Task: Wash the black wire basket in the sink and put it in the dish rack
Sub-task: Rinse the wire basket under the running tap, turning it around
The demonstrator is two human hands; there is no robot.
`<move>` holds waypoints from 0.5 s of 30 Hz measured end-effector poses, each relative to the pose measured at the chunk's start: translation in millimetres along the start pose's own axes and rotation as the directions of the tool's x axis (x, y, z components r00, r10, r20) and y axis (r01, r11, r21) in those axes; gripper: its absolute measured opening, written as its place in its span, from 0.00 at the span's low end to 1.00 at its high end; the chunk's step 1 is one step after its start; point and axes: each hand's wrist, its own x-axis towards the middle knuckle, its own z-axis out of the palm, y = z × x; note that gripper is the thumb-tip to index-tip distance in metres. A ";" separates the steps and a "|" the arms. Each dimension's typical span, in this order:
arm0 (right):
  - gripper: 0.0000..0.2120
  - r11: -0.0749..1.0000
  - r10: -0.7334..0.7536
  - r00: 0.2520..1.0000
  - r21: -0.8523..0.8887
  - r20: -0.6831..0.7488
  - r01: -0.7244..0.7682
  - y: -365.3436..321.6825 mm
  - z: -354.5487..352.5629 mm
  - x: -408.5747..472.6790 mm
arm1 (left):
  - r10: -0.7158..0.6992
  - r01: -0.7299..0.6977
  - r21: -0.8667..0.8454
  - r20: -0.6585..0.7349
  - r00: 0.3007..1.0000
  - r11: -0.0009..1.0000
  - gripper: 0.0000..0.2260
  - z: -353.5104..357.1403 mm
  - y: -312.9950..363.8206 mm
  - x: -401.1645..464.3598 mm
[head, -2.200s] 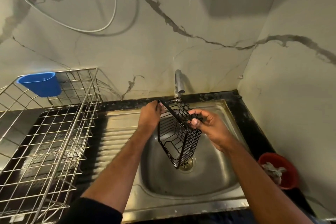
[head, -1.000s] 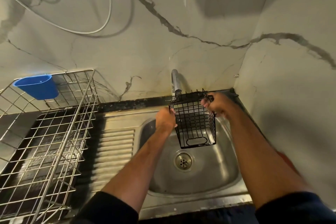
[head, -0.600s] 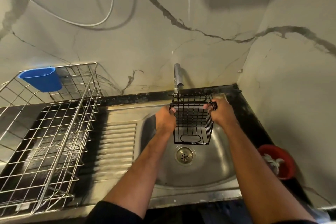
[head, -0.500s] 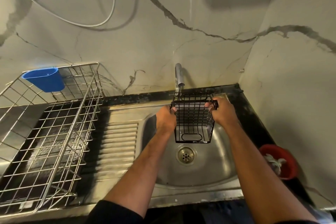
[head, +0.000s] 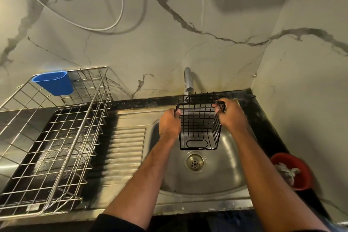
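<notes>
both hands hold the black wire basket [head: 199, 124] over the sink [head: 222, 175], just under the tap [head: 188, 81]. the left hand [head: 169, 123] curls its fingers round the basket's left top edge, and the right hand [head: 230, 115] grips the right top edge. the basket hangs above the drain [head: 194, 162]. the dish rack [head: 50, 137] stands well apart on the left, a blue cup [head: 53, 83] hooked on its rim.

I count two hands, left [head: 170, 125] and right [head: 231, 116], one black wire basket [head: 200, 124], one sink [head: 222, 171], one drain [head: 195, 162], one tap [head: 188, 81], one dish rack [head: 62, 137], one blue cup [head: 54, 83], one red bowl [head: 299, 167], two wall cables [head: 120, 5].
</notes>
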 end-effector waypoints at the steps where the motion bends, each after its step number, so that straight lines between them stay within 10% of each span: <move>1: 0.10 1.000 0.003 1.000 0.000 0.005 -0.003 -0.9 0.4 0.0 | -0.007 0.007 -0.010 -0.006 1.000 1.000 0.14 -0.8 -1.1 0.3; 15: 0.11 0.999 -0.032 0.999 -0.022 0.017 0.032 -11.1 -3.7 4.6 | -0.032 0.032 -0.028 0.006 0.999 0.999 0.12 -4.0 3.4 -4.4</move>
